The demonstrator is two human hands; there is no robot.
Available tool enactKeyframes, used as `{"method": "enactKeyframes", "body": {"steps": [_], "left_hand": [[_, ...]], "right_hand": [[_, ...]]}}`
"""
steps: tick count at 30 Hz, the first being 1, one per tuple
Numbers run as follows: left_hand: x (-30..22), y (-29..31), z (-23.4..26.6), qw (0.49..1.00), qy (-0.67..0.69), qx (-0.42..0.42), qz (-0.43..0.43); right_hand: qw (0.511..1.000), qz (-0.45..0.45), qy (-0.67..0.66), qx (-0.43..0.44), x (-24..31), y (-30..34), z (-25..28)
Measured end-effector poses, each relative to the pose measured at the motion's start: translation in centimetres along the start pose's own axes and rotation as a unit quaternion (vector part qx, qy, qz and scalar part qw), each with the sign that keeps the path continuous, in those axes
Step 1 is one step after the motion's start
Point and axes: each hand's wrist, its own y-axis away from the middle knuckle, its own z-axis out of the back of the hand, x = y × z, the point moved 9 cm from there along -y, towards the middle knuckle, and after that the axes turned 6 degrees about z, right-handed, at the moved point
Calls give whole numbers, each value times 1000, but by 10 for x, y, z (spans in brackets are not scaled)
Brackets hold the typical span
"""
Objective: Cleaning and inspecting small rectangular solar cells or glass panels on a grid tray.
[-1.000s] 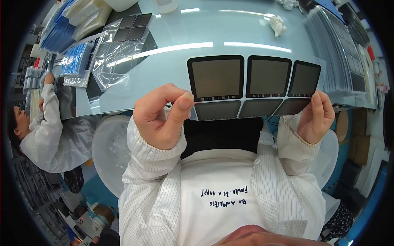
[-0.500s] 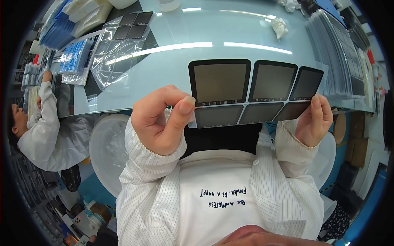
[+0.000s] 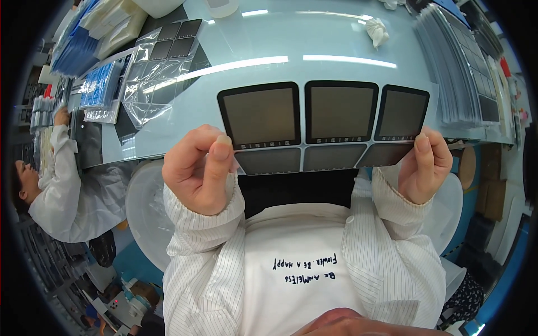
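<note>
Between both hands I hold up a clear sheet of dark panels (image 3: 342,112), tilted toward me over the table's near edge. Its dark panels with black borders sit in two rows, the lower row looking foreshortened. My left hand (image 3: 199,168) pinches the sheet's left edge between thumb and fingers. My right hand (image 3: 425,165) pinches its right edge, thumb in front. Fingers behind the sheet are partly hidden.
A tall stack of similar sheets (image 3: 457,73) stands on the glossy table (image 3: 269,39) at right. Plastic-sleeved panels (image 3: 159,78), a blue-wrapped pack (image 3: 100,84) and bagged stacks (image 3: 84,42) lie left. Crumpled white tissue (image 3: 376,32) sits far right. Another person (image 3: 61,185) works at left.
The sheet has shifted left and turned to face me more squarely. My left hand moved left with it; my right hand moved only slightly.
</note>
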Motion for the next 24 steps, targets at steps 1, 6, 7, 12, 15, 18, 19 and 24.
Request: {"method": "enactKeyframes", "body": {"steps": [1, 6, 7, 12, 15, 18, 19, 24], "left_hand": [[1, 0, 1, 1000, 0, 2, 0], [-4, 0, 9, 999, -25, -33, -22], [-4, 0, 9, 999, -25, -32, -23], [-4, 0, 13, 998, -35, -57, -15], [-5, -1, 14, 997, -40, -64, -17], [-3, -2, 15, 997, -43, -62, -19], [-3, -2, 15, 997, -42, -60, -19], [2, -5, 24, 996, -51, -72, -15]], "right_hand": [[1000, 0, 1, -2, 1, 0, -1], [998, 31, 10, 54, 9, 0, -13], [998, 31, 10, 53, 9, 0, -13], [995, 63, 19, 77, 13, 1, -18], [992, 71, 17, 98, 15, 0, -22], [992, 77, 16, 100, 17, 0, -24], [992, 76, 18, 99, 17, 0, -25], [988, 90, 10, 124, 21, 0, -36]]}}
